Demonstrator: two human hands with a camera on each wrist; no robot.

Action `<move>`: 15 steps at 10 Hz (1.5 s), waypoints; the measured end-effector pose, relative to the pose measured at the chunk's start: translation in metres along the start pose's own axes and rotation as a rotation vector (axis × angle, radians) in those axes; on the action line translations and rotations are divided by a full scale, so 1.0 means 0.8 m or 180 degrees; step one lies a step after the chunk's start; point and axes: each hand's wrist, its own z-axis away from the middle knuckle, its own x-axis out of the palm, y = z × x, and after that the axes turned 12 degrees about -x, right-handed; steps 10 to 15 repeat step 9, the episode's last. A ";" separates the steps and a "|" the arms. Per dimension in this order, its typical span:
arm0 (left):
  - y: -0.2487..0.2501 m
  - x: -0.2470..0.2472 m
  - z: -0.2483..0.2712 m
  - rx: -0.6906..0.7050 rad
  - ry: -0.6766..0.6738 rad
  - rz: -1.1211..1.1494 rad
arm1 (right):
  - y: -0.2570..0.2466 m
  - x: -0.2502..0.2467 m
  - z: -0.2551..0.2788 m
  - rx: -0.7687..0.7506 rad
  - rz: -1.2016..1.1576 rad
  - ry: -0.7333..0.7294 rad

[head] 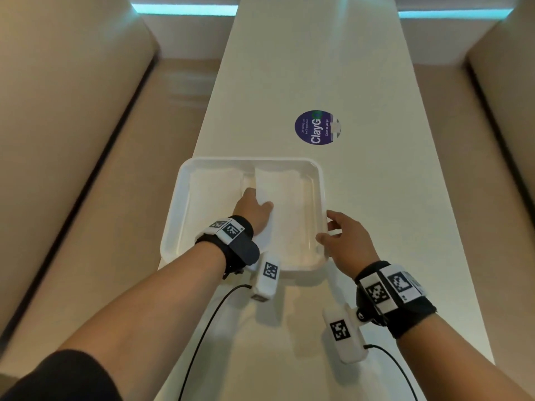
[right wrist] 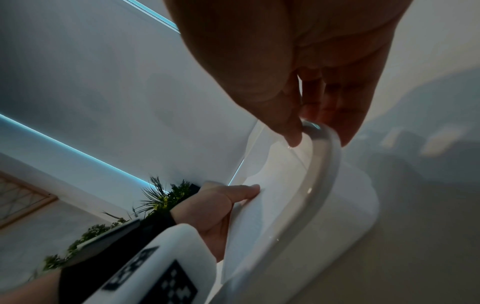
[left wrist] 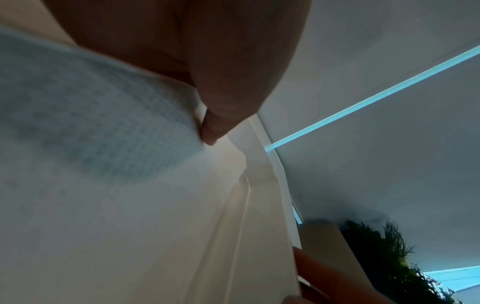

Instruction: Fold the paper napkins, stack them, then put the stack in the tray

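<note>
Holding a folded white paper napkin stack [head: 285,209] inside the shallow white plastic tray [head: 173,215], our left hand [head: 253,211] has its grip closed on the stack's left edge: the thumb lies on top of the paper and the fingers go under it. In the left wrist view the thumb presses against the embossed paper [left wrist: 98,131]. The stack sits in the right half of the tray, its near part raised off the tray floor; whether its far end touches the floor we cannot tell. A second flat white napkin pile [head: 214,192] lies in the left half of the tray, beside the held stack.

Our right hand [head: 346,241] is at the tray's right rim, its grip pinching that rim between thumb and fingers, as the right wrist view shows [right wrist: 322,133].

The tray stands on the long white bench [head: 318,68], near the bench's left edge. Beyond the tray, to its far right, a round purple sticker [head: 317,127] is stuck flat on the bench.
</note>
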 end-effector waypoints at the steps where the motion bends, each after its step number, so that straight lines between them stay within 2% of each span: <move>1: 0.001 0.004 -0.003 -0.0086 -0.0004 0.0016 | 0.001 0.000 -0.001 -0.0006 -0.0043 -0.0011; 2: 0.001 0.009 -0.005 -0.0152 0.0038 -0.0099 | 0.002 -0.001 -0.002 -0.0012 -0.0059 -0.0021; 4: 0.001 0.007 -0.002 -0.0123 0.0381 -0.0736 | 0.001 0.000 -0.003 -0.0036 -0.0067 -0.0012; 5: 0.005 0.005 -0.003 -0.0304 0.0487 -0.1069 | 0.000 0.000 -0.003 -0.0034 -0.0081 -0.0011; 6: 0.013 0.007 -0.002 -0.0433 0.0469 -0.1107 | -0.002 -0.001 -0.005 -0.0023 -0.0069 -0.0016; 8: 0.015 -0.007 0.010 -0.0423 0.0535 -0.1225 | 0.009 -0.004 0.003 0.0102 -0.0135 -0.0042; 9: 0.000 -0.025 0.033 -0.0265 0.0479 -0.0733 | 0.025 -0.010 0.034 0.0148 -0.0182 0.0077; 15: 0.000 -0.025 0.033 -0.0265 0.0479 -0.0733 | 0.025 -0.010 0.034 0.0148 -0.0182 0.0077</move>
